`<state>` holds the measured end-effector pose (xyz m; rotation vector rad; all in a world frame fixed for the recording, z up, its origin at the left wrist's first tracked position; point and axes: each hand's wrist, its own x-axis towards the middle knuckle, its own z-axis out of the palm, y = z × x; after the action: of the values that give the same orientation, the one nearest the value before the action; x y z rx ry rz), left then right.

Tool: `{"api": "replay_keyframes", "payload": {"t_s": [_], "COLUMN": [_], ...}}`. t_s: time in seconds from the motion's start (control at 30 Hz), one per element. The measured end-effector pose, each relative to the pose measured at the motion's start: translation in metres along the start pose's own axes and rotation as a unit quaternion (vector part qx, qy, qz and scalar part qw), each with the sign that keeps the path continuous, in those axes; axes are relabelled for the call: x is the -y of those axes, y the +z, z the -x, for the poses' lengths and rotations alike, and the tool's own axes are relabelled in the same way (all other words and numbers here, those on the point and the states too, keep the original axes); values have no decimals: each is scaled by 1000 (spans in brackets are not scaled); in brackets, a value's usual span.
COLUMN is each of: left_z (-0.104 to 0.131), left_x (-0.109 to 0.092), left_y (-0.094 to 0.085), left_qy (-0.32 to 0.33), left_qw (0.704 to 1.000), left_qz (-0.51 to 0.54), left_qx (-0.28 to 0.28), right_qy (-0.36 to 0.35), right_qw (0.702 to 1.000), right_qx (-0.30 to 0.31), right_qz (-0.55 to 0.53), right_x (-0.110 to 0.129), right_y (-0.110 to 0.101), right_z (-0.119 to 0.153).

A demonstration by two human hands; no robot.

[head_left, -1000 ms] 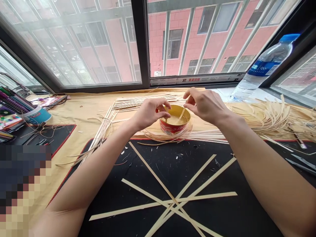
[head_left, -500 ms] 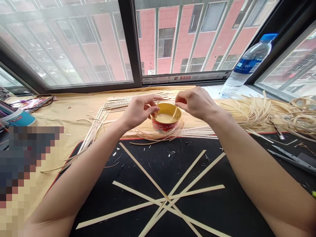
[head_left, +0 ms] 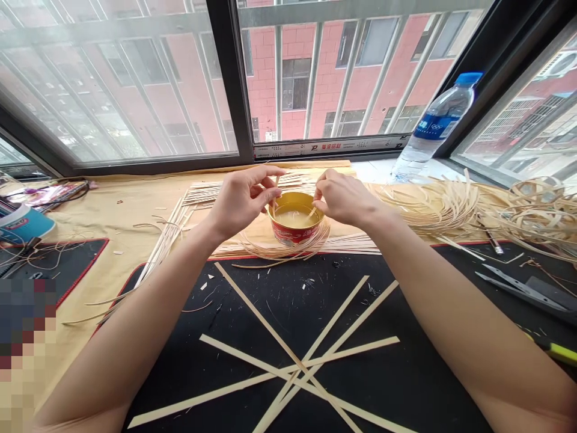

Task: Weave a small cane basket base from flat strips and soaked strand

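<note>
A red tin with a yellow inside [head_left: 295, 234] stands at the far edge of the black mat, holding cloudy liquid. At its left rim, my left hand [head_left: 243, 198] pinches a narrow pale strip [head_left: 276, 195] between thumb and fingers. Across from it, my right hand [head_left: 340, 198] is closed on a strip end [head_left: 312, 212] that slants into the tin. Whether both ends belong to one strip is unclear. Nearer to me, several flat pale strips [head_left: 252, 316] lie crossed like a star on the mat.
Thin strips [head_left: 164, 240] lie left of the tin, and a loose bundle [head_left: 437, 204] lies right. A water bottle [head_left: 433, 129] leans by the window. Metal blades [head_left: 518, 285] rest at the mat's right side. A blue cup [head_left: 27, 221] sits far left.
My right hand has come lower and closer to the tin, with its strip end lower at the rim. My left hand keeps its pinch. The whole view has shifted slightly.
</note>
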<state>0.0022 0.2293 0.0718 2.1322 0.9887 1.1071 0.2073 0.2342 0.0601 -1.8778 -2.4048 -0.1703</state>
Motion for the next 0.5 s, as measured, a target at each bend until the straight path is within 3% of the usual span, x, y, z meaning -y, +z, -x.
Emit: {"api": "replay_keyframes", "payload": {"t_s": [0.3, 0.5], "left_z": [0, 0], "left_x": [-9, -7], "left_y": [-6, -7], "left_qy": [79, 82], "left_qw": [994, 995], "left_qz": [-27, -32], "left_qx": [-64, -56], "right_qy": [-5, -27], "right_qw": [1000, 999], "right_qx": [14, 34], "right_qz": [-19, -31], "right_x": [-1, 0], "right_y": [3, 3], "right_z": [-5, -4]}}
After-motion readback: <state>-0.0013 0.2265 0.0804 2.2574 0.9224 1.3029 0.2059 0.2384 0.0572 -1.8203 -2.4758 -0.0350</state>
